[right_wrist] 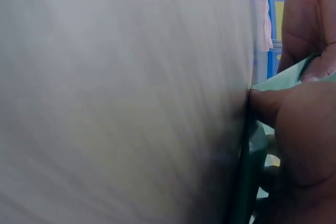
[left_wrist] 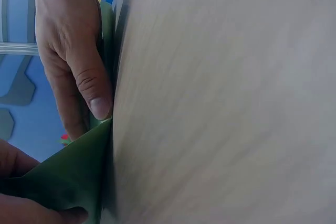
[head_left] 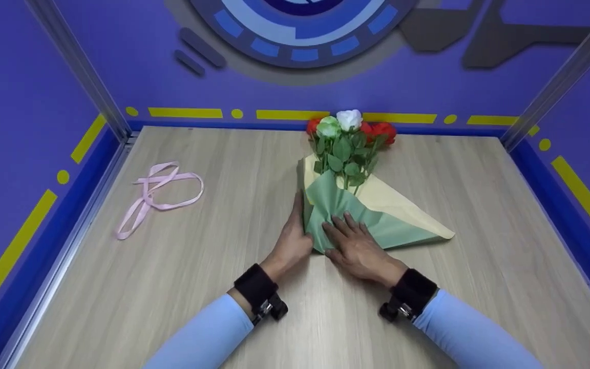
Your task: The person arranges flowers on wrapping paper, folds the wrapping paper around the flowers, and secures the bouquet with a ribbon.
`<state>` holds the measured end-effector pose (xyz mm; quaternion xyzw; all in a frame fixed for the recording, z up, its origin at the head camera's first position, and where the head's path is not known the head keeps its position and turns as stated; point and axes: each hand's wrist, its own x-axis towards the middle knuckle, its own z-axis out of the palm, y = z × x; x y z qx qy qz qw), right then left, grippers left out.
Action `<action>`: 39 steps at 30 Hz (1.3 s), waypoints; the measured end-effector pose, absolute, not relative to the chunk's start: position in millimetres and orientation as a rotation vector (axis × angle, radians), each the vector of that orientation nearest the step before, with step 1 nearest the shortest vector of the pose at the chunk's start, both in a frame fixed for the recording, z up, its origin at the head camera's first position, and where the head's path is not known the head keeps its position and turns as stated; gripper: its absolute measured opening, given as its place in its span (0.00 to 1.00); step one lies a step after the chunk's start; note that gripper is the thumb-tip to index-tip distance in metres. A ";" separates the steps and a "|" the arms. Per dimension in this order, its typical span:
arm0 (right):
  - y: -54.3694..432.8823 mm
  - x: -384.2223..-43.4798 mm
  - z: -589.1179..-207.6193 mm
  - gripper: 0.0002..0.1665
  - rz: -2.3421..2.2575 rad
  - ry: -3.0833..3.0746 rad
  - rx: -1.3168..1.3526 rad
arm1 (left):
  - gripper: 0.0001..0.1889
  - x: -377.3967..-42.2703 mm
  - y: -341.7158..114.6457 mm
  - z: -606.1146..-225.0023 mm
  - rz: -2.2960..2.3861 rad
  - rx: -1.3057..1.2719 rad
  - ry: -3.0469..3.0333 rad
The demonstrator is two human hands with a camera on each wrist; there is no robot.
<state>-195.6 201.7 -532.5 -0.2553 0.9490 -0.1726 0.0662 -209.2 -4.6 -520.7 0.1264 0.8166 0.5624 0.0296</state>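
A bouquet of red, white and green flowers [head_left: 342, 134] with leafy stems lies on wrapping paper [head_left: 377, 220], cream inside and green outside, folded up over the lower stems. At the paper's left side, my left hand [head_left: 291, 241] holds the edge between thumb and fingers, and the green fold [left_wrist: 68, 174] shows between them in the left wrist view. My right hand [head_left: 359, 251] presses on the green fold with fingers spread, its thumb near the bottom corner. In the right wrist view the right thumb [right_wrist: 265, 103] lies along the paper's lower edge, close to the table.
A loose pink ribbon [head_left: 159, 197] lies looped on the wooden table [head_left: 223, 215] at the left. Blue-purple panels [head_left: 136, 66] with yellow marks stand behind and at both sides. The flower heads lie near the back panel.
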 end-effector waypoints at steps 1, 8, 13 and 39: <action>202.0 -196.2 -532.8 0.38 -0.531 2.861 -0.778 | 0.53 -210.6 -4.7 -520.8 1.741 0.411 2.510; 203.7 -196.7 -534.8 0.43 -0.524 2.879 -0.801 | 0.53 -213.3 -0.1 -517.4 1.688 0.466 2.494; 205.1 -197.4 -537.0 0.48 -0.571 2.888 -0.815 | 0.51 -213.5 7.4 -515.8 1.505 0.634 2.548; 222.0 -194.4 -536.8 0.40 -0.616 2.757 -0.766 | 0.40 -216.6 31.1 -516.8 0.715 0.805 2.670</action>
